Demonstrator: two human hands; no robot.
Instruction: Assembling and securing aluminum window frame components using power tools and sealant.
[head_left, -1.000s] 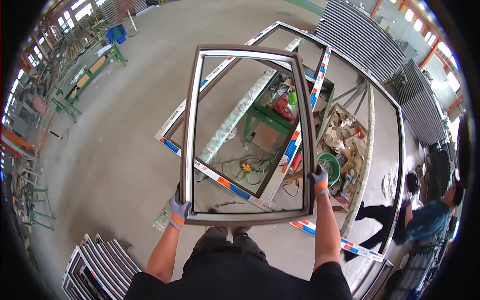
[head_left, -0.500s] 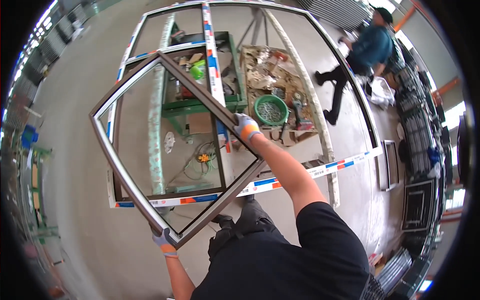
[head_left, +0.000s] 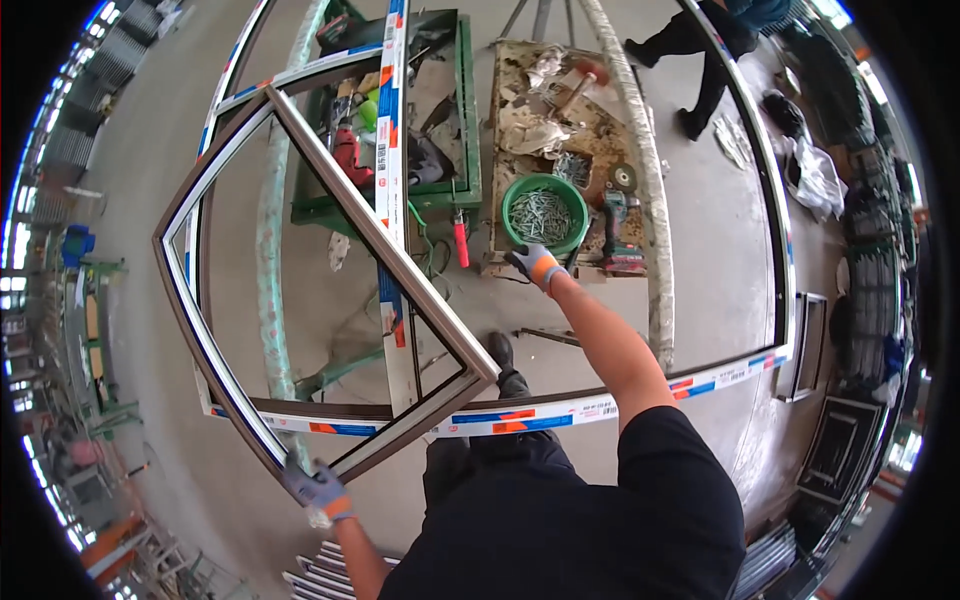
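A brown window sash frame [head_left: 350, 195] lies tilted like a diamond across a larger frame [head_left: 560, 413] wrapped in printed protective tape. My left hand [head_left: 322, 492], in a grey and orange glove, grips the sash at its near corner. My right hand [head_left: 540, 266], gloved the same way, is off the sash, its fingers apart and nothing visible in them. It hovers at the near edge of a green basin [head_left: 545, 212] full of screws. Whether its fingertips touch the basin I cannot tell. Beside the basin lies a cordless power tool [head_left: 617, 225].
A worn board table [head_left: 515, 140] under the large frame carries rags and a hammer [head_left: 583, 90]. To its left, a green tool cart [head_left: 465, 120] holds a red drill [head_left: 350, 157]. Wrapped support bars [head_left: 655, 220] run beneath. Another person's legs [head_left: 705, 75] show at far right.
My right hand has let go of the sash and moved to the green basin. The sash has shifted slightly left in view, its near corner still in my left hand. The view has tilted nearer.
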